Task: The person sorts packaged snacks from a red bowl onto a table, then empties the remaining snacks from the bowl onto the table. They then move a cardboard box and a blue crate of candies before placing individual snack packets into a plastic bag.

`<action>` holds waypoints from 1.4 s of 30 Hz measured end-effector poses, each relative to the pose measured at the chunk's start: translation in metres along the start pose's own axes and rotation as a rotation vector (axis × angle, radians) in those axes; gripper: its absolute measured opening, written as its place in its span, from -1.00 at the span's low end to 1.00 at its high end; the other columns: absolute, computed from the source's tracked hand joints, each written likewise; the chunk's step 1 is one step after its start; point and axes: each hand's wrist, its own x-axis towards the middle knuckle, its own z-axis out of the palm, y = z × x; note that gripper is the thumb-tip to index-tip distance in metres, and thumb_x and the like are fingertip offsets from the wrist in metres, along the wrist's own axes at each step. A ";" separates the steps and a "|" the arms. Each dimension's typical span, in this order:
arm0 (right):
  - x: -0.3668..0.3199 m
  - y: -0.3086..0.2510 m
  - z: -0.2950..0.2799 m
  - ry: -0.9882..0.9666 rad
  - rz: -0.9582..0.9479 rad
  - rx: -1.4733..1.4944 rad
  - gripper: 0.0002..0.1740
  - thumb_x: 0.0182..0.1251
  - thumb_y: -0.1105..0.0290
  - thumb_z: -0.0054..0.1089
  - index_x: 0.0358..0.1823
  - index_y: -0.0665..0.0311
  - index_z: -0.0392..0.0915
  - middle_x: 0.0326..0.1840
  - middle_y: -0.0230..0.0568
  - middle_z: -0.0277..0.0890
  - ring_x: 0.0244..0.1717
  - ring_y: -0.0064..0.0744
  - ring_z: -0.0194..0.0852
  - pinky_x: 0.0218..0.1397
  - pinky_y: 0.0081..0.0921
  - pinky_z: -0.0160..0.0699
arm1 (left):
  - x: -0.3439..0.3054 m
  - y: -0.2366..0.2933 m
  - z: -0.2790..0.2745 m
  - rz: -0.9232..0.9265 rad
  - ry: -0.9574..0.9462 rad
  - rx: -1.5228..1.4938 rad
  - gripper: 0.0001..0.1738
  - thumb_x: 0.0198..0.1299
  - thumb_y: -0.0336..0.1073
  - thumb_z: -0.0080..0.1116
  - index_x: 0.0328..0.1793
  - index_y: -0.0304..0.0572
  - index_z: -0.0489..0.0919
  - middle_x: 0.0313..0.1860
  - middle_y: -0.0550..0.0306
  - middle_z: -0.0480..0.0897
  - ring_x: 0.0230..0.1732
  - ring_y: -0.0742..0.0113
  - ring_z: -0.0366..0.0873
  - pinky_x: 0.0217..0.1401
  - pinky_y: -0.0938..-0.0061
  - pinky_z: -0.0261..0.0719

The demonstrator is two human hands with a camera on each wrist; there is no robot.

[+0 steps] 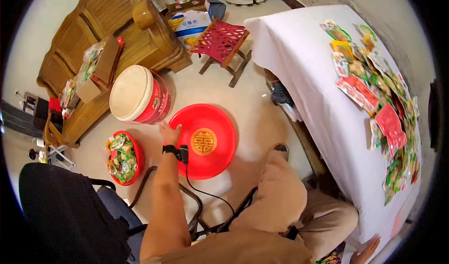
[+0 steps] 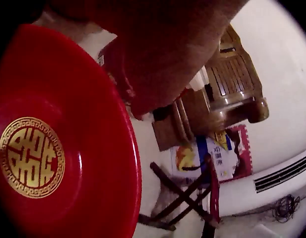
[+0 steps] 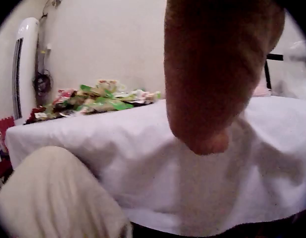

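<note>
home: wooden bench (image 1: pixel 100 44), stool (image 1: pixel 222 42)

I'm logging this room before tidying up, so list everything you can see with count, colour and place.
tray: one, red with a gold emblem, on the floor
bucket: one, red with a cream lid, on the floor beside the tray
basket: one, red, on the floor left of the tray
stool: one, red seat on wooden legs, by the table's far end
bench: one, brown wood, behind the bucket
box: one, brown cardboard, on the bench
table: one, white cloth, on the right
snack packets: many, red, green and yellow, piled on the table, more in the basket
chair: one, black, lower left
left hand: at the tray's rim, grip unclear
right hand: fingers spread on the cloth's near edge
</note>
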 end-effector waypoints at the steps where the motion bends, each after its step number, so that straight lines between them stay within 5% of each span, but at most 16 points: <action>1: 0.008 -0.007 -0.001 0.100 -0.047 -0.050 -0.27 0.08 0.28 0.06 0.27 0.48 0.08 0.29 0.26 0.07 0.33 0.14 -0.04 0.35 -0.06 -0.03 | 0.013 -0.001 -0.006 -0.010 0.077 0.059 0.01 -0.15 -0.01 0.32 0.33 -0.40 0.07 0.31 -0.39 0.10 0.35 -0.23 0.01 0.38 0.14 0.01; 4: 0.041 -0.092 -0.066 0.211 -0.113 0.051 -0.40 0.14 0.33 0.01 0.21 0.45 0.20 0.24 0.20 0.17 0.30 0.14 0.04 0.34 -0.06 0.03 | 0.073 -0.011 -0.028 0.044 0.370 0.261 0.04 -0.19 0.00 0.33 0.36 -0.32 0.04 0.35 -0.37 0.03 0.38 -0.20 -0.05 0.37 0.08 -0.01; 8: 0.069 -0.155 -0.101 0.257 -0.344 0.228 -0.53 0.18 0.44 0.00 0.15 0.40 0.29 0.18 0.17 0.25 0.21 0.14 0.19 0.24 -0.08 0.20 | 0.087 -0.010 -0.027 0.154 0.371 0.475 0.02 -0.18 0.01 0.31 0.36 -0.28 0.05 0.34 -0.33 0.08 0.39 -0.18 -0.05 0.35 0.05 0.02; 10: 0.077 -0.169 -0.098 0.224 -0.396 0.219 -0.52 0.17 0.47 0.03 0.15 0.39 0.29 0.18 0.17 0.26 0.19 0.14 0.22 0.21 -0.10 0.25 | 0.082 -0.033 0.011 0.172 0.257 0.154 0.01 -0.16 0.02 0.30 0.37 -0.20 0.05 0.35 -0.30 0.09 0.40 -0.17 -0.06 0.33 -0.02 0.03; 12: 0.085 -0.177 -0.091 0.176 -0.502 0.291 -0.38 0.07 0.56 -0.10 0.27 0.31 0.16 0.30 0.20 0.08 0.27 0.14 0.10 0.31 -0.09 0.03 | 0.059 -0.045 0.041 0.076 0.135 0.134 0.01 -0.14 0.04 0.29 0.39 -0.15 0.03 0.38 -0.30 0.00 0.41 -0.17 -0.11 0.33 -0.04 -0.01; 18: 0.116 -0.221 -0.126 0.085 -0.554 0.389 -0.46 0.15 0.46 -0.08 0.23 0.30 0.22 0.27 0.15 0.16 0.26 0.12 0.12 0.29 -0.07 0.03 | -0.052 -0.050 0.032 -0.466 0.057 0.310 0.14 -0.16 0.07 0.31 0.44 -0.16 -0.13 0.42 -0.31 -0.15 0.43 -0.19 -0.19 0.41 0.07 -0.14; 20: 0.122 -0.235 -0.136 0.095 -0.547 0.397 -0.44 0.16 0.41 -0.04 0.23 0.34 0.21 0.25 0.13 0.19 0.26 0.10 0.13 0.29 -0.10 0.04 | -0.079 -0.096 0.045 -0.546 0.007 0.191 -0.08 -0.11 -0.12 0.31 0.36 -0.27 0.11 0.30 -0.28 0.21 0.30 -0.09 0.18 0.31 0.16 0.13; 21: 0.126 -0.241 -0.140 0.075 -0.552 0.443 -0.43 0.15 0.38 -0.03 0.24 0.36 0.20 0.25 0.13 0.20 0.26 0.08 0.14 0.30 -0.13 0.04 | -0.084 -0.141 0.068 -0.550 0.011 0.190 -0.08 -0.11 -0.12 0.31 0.36 -0.27 0.11 0.30 -0.28 0.21 0.30 -0.09 0.18 0.31 0.16 0.13; 23: 0.137 -0.249 -0.141 0.004 -0.542 0.541 -0.34 0.13 0.30 0.06 0.27 0.40 0.15 0.22 0.10 0.23 0.24 0.00 0.17 0.28 -0.21 0.07 | -0.085 -0.207 0.097 -0.519 -0.353 -0.852 -0.38 -0.08 -0.27 0.25 0.15 -0.31 0.40 -0.01 -0.13 0.53 -0.01 0.07 0.49 0.05 0.27 0.43; 26: 0.161 -0.273 -0.118 -0.214 -0.559 0.841 -0.26 0.09 0.45 0.06 0.33 0.35 0.01 0.25 0.20 0.16 0.23 0.08 0.18 0.27 -0.13 0.13 | -0.083 -0.160 0.074 -0.590 -0.493 -0.871 -0.65 -0.05 -0.31 0.21 -0.10 -0.29 0.56 -0.24 0.03 0.62 -0.24 0.18 0.56 -0.18 0.29 0.52; 27: 0.171 -0.285 -0.113 -0.206 -0.572 0.852 -0.26 0.09 0.45 0.06 0.33 0.35 0.01 0.25 0.20 0.16 0.23 0.08 0.18 0.27 -0.13 0.13 | -0.083 -0.095 0.023 -0.683 -0.595 -0.675 -0.62 -0.01 -0.30 0.20 -0.02 -0.23 0.51 -0.18 0.03 0.60 -0.18 0.20 0.55 -0.14 0.32 0.52; 31: 0.210 -0.344 -0.064 -0.558 -0.674 1.142 -0.17 0.17 0.28 0.14 0.39 0.24 -0.12 0.26 0.12 0.16 0.16 -0.16 0.28 0.15 -0.27 0.31 | -0.079 -0.024 0.014 -0.439 -0.509 -1.362 -0.49 0.03 -0.46 0.15 0.16 -0.26 0.34 -0.08 0.06 0.56 -0.12 0.21 0.53 -0.05 0.37 0.52; 35: 0.235 -0.389 -0.041 -0.902 -0.499 1.571 -0.20 0.21 0.18 0.14 0.38 0.16 -0.10 0.24 0.00 0.21 0.10 -0.31 0.34 0.06 -0.37 0.42 | -0.077 0.062 -0.047 -0.246 -0.454 -1.330 -0.48 0.03 -0.54 0.12 0.17 -0.27 0.31 -0.05 0.08 0.54 -0.05 0.33 0.49 0.05 0.43 0.46; 36: 0.237 -0.395 -0.039 -0.908 -0.512 1.563 -0.20 0.21 0.18 0.14 0.38 0.16 -0.10 0.24 0.00 0.21 0.10 -0.31 0.34 0.06 -0.37 0.42 | -0.081 0.073 -0.051 -0.254 -0.441 -1.334 -0.48 0.03 -0.54 0.12 0.17 -0.27 0.31 -0.05 0.08 0.54 -0.05 0.33 0.49 0.05 0.43 0.46; 39: 0.229 -0.395 -0.041 -0.767 -0.146 1.661 -0.44 0.20 0.27 0.15 0.19 0.27 0.22 0.11 -0.15 0.35 0.06 -0.32 0.38 -0.02 -0.33 0.50 | -0.098 0.100 -0.064 -0.117 -0.506 -1.430 -0.44 0.04 -0.53 0.14 0.22 -0.28 0.28 0.05 0.07 0.50 0.01 0.35 0.46 0.10 0.46 0.42; 42: 0.230 -0.366 -0.040 -0.682 -0.107 1.725 -0.53 0.18 0.35 0.14 0.10 0.36 0.31 0.03 -0.20 0.42 0.00 -0.35 0.41 0.00 -0.39 0.46 | -0.104 0.131 -0.094 -0.015 -0.596 -1.353 -0.45 0.12 -0.42 0.12 0.26 -0.28 0.25 0.07 0.09 0.48 0.03 0.36 0.44 0.14 0.45 0.38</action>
